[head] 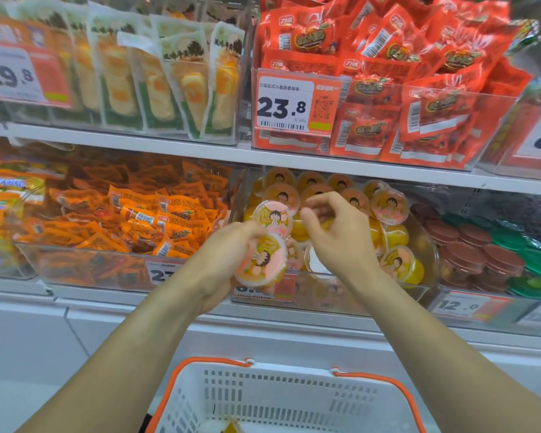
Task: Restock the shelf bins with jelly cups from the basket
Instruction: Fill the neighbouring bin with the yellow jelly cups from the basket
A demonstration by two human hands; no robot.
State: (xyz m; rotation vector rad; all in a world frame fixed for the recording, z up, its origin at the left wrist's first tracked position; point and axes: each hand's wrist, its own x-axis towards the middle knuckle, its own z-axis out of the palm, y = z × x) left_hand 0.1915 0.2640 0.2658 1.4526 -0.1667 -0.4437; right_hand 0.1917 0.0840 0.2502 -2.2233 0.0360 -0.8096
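Observation:
My left hand (224, 254) grips two jelly cups with pink cartoon lids, one (261, 264) low in front of the bin's edge and one (273, 217) above it. My right hand (334, 235) hovers over the clear shelf bin (419, 292), fingers loosely curled and holding nothing. Several orange jelly cups (389, 204) fill that bin, stacked at the back and lying on their sides at the right. The white basket (281, 398) with orange handles sits below my arms, with one jelly cup (231, 428) just visible at its bottom.
A bin of orange snack packets (132, 220) stands left of the jelly bin, and brown and green lidded cups (481, 251) lie to its right. The shelf above holds red packets (403, 89) and pale pouches (156, 82). Price tags hang on the bin fronts.

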